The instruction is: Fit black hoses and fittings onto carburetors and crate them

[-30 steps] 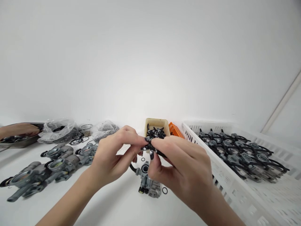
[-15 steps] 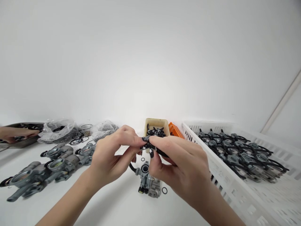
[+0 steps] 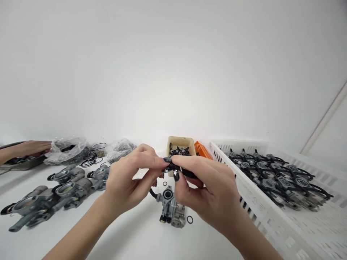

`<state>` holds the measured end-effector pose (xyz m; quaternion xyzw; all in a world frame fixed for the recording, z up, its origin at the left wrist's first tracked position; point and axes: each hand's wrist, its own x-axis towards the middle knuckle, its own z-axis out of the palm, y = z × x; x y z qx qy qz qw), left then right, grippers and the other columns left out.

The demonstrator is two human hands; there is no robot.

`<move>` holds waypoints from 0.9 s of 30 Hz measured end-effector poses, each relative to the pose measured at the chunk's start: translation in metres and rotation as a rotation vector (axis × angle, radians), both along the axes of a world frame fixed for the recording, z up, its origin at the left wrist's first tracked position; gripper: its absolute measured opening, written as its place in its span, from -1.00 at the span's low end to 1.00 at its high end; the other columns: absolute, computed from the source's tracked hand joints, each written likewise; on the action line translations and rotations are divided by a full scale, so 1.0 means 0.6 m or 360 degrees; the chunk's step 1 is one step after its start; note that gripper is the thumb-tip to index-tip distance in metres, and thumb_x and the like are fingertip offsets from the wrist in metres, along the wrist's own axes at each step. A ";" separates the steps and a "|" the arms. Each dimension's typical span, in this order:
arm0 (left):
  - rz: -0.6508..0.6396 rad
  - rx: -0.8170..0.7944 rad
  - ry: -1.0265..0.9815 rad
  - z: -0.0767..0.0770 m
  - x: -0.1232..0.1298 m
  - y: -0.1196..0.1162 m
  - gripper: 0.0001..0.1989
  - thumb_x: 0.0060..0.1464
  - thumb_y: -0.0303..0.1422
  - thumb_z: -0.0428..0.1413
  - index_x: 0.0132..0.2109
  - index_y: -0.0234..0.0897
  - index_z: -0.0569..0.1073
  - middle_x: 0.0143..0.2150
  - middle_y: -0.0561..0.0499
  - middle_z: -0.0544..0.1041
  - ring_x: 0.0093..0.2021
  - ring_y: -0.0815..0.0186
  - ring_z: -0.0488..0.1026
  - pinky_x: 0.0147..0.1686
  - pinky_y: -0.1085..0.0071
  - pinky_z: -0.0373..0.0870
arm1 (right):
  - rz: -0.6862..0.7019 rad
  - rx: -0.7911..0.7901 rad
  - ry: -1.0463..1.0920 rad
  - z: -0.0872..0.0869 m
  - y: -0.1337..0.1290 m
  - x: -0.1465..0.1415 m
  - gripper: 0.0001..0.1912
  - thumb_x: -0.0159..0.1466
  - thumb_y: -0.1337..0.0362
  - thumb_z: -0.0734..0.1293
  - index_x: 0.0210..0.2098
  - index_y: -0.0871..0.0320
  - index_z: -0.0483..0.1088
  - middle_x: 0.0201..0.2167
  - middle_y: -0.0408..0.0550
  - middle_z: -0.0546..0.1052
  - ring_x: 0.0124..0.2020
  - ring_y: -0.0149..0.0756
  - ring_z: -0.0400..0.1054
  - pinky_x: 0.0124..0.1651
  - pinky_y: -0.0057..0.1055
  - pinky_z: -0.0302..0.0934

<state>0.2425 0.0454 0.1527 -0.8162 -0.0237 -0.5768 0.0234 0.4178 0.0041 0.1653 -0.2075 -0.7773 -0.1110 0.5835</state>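
Observation:
In front of me my left hand (image 3: 132,175) and my right hand (image 3: 210,184) meet, thumbs and forefingers pinched on a small black hose (image 3: 189,174). Fingers cover most of it, and its left end is hard to make out. Below them a grey metal carburetor (image 3: 168,209) rests on the white table, a black tube curving from its left side. A black O-ring (image 3: 187,220) lies to the right of this carburetor. Behind it is a smaller ring (image 3: 163,183).
At left stand several larger carburetors (image 3: 65,189), plastic bags (image 3: 55,151) of small parts, and another person's hand (image 3: 35,147) over a metal tray (image 3: 25,166). A cream bin (image 3: 181,138) and orange basket (image 3: 203,150) stand behind; a white crate (image 3: 260,202) holds several carburetors at right.
My right fingers have shifted slightly around the black hose, while my left hand stays nearly still. The other person's hand at the tray has lifted and moved a little right.

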 end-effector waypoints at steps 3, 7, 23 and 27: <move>0.0067 0.0019 -0.0043 -0.003 0.000 0.002 -0.52 -0.02 -0.81 0.02 -0.02 -0.28 0.38 -0.43 0.08 0.41 -0.42 0.41 0.36 -0.52 0.45 0.37 | 0.0026 -0.0122 -0.0023 -0.001 0.003 0.001 -0.75 0.18 0.50 0.19 -0.24 0.15 0.42 -0.56 -0.23 0.47 -0.67 -0.54 0.09 -0.60 -0.55 0.11; 0.0279 0.0056 -0.0091 -0.007 0.001 0.004 -0.57 0.02 -0.74 0.05 -0.03 -0.22 0.37 -0.38 0.06 0.43 -0.42 0.39 0.38 -0.46 0.39 0.37 | -0.0075 -0.0190 -0.0067 -0.003 0.007 -0.001 -0.73 0.23 0.46 0.18 -0.13 0.19 0.42 -0.43 -0.13 0.56 -0.55 -0.47 0.29 -0.51 -0.51 0.23; 0.0322 0.0085 -0.0036 -0.001 0.007 0.001 -0.66 0.07 -0.71 0.08 -0.09 -0.24 0.41 -0.50 0.12 0.43 -0.46 0.42 0.33 -0.44 0.45 0.38 | -0.0238 -0.0383 -0.0279 -0.007 0.003 0.002 -0.78 0.16 0.41 0.11 -0.32 0.22 0.38 -0.65 -0.23 0.29 -0.65 -0.48 0.08 -0.63 -0.52 -0.05; 0.0303 -0.0040 -0.0068 -0.004 0.007 -0.002 -0.70 0.07 -0.69 0.11 -0.12 -0.24 0.40 -0.41 0.08 0.45 -0.42 0.44 0.36 -0.51 0.50 0.35 | -0.0191 -0.0386 -0.0282 -0.004 0.002 0.001 -0.85 0.15 0.42 0.11 -0.41 0.16 0.29 -0.67 -0.28 0.19 -0.66 -0.50 -0.02 -0.61 -0.53 -0.10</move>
